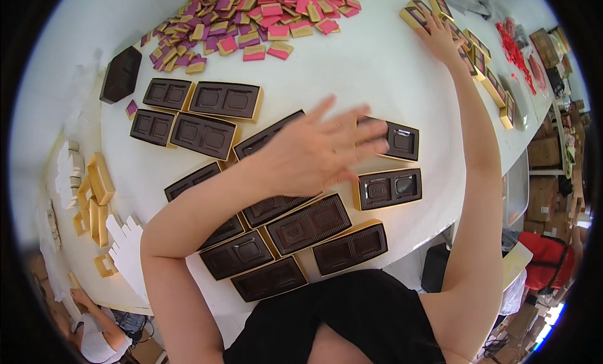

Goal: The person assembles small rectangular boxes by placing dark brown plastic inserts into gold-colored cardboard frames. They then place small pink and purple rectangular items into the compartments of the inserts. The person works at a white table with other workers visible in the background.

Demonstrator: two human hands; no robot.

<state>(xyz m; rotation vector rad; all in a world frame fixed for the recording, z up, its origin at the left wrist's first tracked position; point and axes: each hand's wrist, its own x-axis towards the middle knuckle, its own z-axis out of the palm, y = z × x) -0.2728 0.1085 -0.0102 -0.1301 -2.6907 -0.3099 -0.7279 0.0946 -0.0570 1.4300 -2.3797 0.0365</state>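
Observation:
My left hand [301,150] hovers over the middle of the table, fingers spread and slightly smeared by motion. Beneath and around it lie several gold-edged boxes with dark brown two-hollow plastic trays; one tray box [389,188] sits just right of it, another [402,140] is partly behind its fingertips. My right hand [441,42] stretches to the far right, fingers apart over a cluster of gold boxes with dark insides [414,18]. Its fingertips lie on or just above them; whether they grip one cannot be made out.
A heap of small pink, purple and gold wrapped pieces [251,25] covers the far table. At left are a stack of dark trays [121,75], empty gold frames [97,188] and white card pieces [127,251]. Red ribbon [515,53] lies far right. Another person [97,329] sits lower left.

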